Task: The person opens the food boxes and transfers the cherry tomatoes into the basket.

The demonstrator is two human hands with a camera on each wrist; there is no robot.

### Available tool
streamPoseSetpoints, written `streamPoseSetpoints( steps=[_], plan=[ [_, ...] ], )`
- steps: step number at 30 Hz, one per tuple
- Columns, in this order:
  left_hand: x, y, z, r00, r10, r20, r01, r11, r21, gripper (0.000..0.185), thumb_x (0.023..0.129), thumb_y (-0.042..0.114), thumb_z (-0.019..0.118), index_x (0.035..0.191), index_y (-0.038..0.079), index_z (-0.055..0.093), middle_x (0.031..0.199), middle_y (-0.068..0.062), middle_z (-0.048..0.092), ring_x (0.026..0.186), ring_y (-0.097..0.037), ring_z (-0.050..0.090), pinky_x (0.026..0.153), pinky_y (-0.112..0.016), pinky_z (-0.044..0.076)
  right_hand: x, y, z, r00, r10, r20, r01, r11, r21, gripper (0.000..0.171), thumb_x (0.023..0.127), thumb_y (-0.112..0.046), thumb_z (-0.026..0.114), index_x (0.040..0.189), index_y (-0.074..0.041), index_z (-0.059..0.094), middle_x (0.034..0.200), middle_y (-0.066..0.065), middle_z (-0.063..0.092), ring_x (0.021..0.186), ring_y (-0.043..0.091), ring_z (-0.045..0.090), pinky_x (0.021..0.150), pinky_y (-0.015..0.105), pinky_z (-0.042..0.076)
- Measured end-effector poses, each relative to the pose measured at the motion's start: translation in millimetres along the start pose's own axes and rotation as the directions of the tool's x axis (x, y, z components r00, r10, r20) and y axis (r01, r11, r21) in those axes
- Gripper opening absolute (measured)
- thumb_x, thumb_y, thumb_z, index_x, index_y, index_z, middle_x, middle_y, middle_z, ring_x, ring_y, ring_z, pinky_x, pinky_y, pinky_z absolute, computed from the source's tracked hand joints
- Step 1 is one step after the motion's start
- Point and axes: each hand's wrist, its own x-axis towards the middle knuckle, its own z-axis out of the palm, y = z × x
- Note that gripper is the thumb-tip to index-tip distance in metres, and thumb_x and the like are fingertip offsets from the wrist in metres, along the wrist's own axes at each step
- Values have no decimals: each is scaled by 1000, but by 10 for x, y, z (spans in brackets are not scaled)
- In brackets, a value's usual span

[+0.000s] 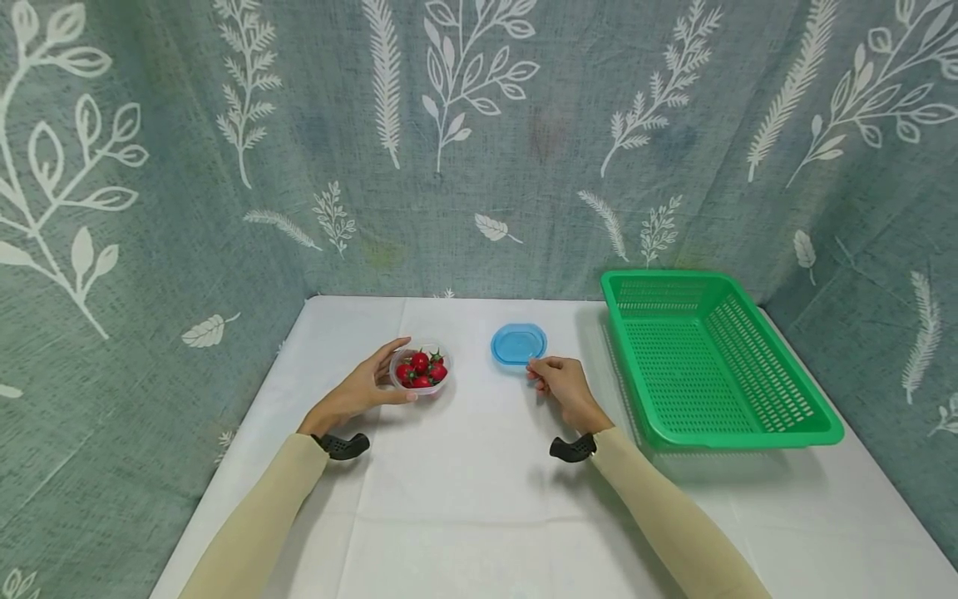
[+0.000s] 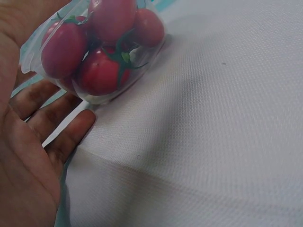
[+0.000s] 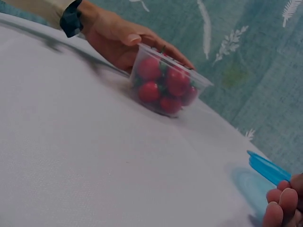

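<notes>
A clear tub of cherry tomatoes (image 1: 422, 371) sits on a white tablecloth (image 1: 464, 499); the left hand (image 1: 367, 387) cups its left side, fingers curled around it. Just right of the tub, the right hand (image 1: 565, 387) pinches the near edge of a blue lid (image 1: 519, 343); a green basket (image 1: 748, 420) lies further right.

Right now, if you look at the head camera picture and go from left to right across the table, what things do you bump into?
left hand → clear tub of cherry tomatoes → blue lid → green basket. The right hand sits just below the lid, pinching its near edge, so I leave it out of the order.
</notes>
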Motion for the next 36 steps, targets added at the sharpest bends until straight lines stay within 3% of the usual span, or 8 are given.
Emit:
streamPoseSetpoints(
  steps=[10, 17, 23, 27, 31, 36],
  plan=[
    [-24, -22, -13, 1000, -13, 2, 13, 1000, 23, 107, 84, 37, 88, 166, 32, 19, 170, 4, 16, 156, -37, 12, 120, -65, 24, 52, -3, 29, 997, 67, -29, -68, 998, -17, 27, 102, -21, 68, 106, 6, 74, 90, 11, 71, 63, 12, 56, 57, 22, 52],
    [-35, -11, -3, 1000, -16, 15, 16, 1000, 12, 107, 85, 35, 88, 166, 34, 17, 171, 4, 14, 157, -35, 9, 122, -63, 22, 48, 21, 5, 995, 73, -67, -77, 995, -63, 32, 100, -29, 72, 102, 3, 75, 86, 10, 71, 58, 11, 56, 54, 22, 51],
    [-13, 14, 3, 1000, -1, 19, 1, 1000, 7, 105, 84, 33, 88, 162, 45, 20, 171, 4, 12, 157, -32, 11, 123, -60, 23, 15, -16, 0, 996, 34, -77, -39, 997, -68, 36, 100, -33, 71, 101, 3, 73, 85, 12, 69, 56, 12, 55, 52, 23, 52],
    [4, 23, 8, 1000, 4, 20, -4, 1000, 9, 104, 84, 34, 88, 161, 47, 20, 171, 4, 12, 157, -32, 11, 123, -59, 24, -8, -52, 47, 998, -1, -55, -4, 996, -86, 38, 99, -34, 72, 107, 3, 71, 95, 15, 70, 58, 13, 57, 55, 24, 53],
    [12, 10, 10, 1000, -1, 18, 1, 1000, 6, 103, 84, 34, 88, 161, 49, 20, 171, 5, 12, 157, -33, 11, 123, -61, 23, -25, -126, 132, 998, -59, -10, 58, 992, -114, 34, 97, -33, 74, 111, -3, 72, 105, 18, 71, 63, 18, 61, 60, 29, 57],
    [21, -17, 8, 1000, -7, 9, 7, 1000, 8, 103, 84, 36, 88, 160, 50, 21, 170, 8, 13, 157, -33, 9, 123, -61, 20, -42, -238, 264, 986, -152, 74, 162, 976, -149, 28, 96, -30, 76, 113, -7, 74, 107, 13, 70, 67, 23, 64, 67, 40, 62]
  ],
)
